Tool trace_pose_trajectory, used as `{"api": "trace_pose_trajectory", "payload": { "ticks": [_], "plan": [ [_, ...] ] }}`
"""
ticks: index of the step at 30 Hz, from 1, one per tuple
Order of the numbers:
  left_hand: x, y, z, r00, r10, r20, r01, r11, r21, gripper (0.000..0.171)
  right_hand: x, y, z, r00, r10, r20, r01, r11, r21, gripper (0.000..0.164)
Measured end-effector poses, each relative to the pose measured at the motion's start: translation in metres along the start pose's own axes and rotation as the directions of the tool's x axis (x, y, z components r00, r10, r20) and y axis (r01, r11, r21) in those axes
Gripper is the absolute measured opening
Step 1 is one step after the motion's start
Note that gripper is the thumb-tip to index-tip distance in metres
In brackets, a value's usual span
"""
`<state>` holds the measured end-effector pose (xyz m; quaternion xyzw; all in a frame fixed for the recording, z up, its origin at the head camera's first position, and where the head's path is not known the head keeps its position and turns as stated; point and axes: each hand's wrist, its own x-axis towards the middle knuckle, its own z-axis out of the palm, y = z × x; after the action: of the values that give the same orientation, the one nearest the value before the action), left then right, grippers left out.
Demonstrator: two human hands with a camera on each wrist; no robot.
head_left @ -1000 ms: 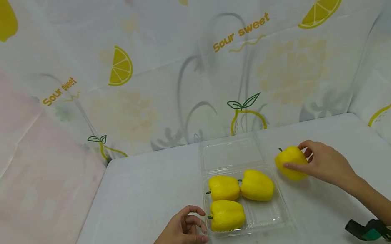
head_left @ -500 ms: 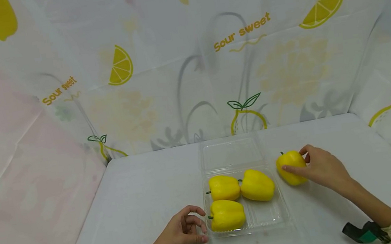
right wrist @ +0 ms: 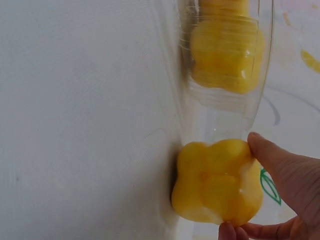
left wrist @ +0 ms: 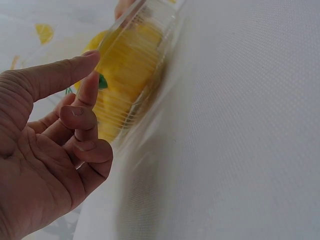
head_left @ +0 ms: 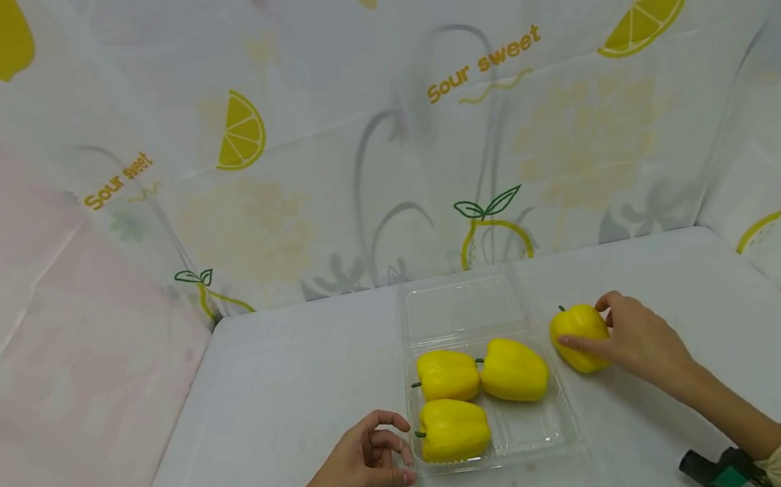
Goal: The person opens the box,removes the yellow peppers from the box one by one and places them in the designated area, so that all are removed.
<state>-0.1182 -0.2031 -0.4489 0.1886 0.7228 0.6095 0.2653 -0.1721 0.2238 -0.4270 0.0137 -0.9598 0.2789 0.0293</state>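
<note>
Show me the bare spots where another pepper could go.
Inside the clear container, the near right corner, bordered by the near pepper and the right pepper. On the table, the patch left of the container, beyond the left hand. Crowded: the container's left half and the narrow gap from container to held pepper.

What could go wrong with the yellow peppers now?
The right hand pinches one pepper between its thumb and fingers, so that pepper might slip and roll. Squeezed in beside the three other peppers, it might shove them. The left hand is at the edge of the clear box, so a nudge could slide it.
</note>
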Motion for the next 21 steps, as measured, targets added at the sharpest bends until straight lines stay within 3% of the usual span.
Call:
{"api": "trace_pose_trajectory", "payload": {
  "ticks": [21],
  "plan": [
    [0.0, -0.001, 0.0, 1.0, 0.007, 0.004, -0.007, 1.0, -0.009, 0.058, -0.007, -0.011, -0.006, 0.998, -0.053, -0.044, 0.051, 0.998, -0.028, 0.076]
  ]
}}
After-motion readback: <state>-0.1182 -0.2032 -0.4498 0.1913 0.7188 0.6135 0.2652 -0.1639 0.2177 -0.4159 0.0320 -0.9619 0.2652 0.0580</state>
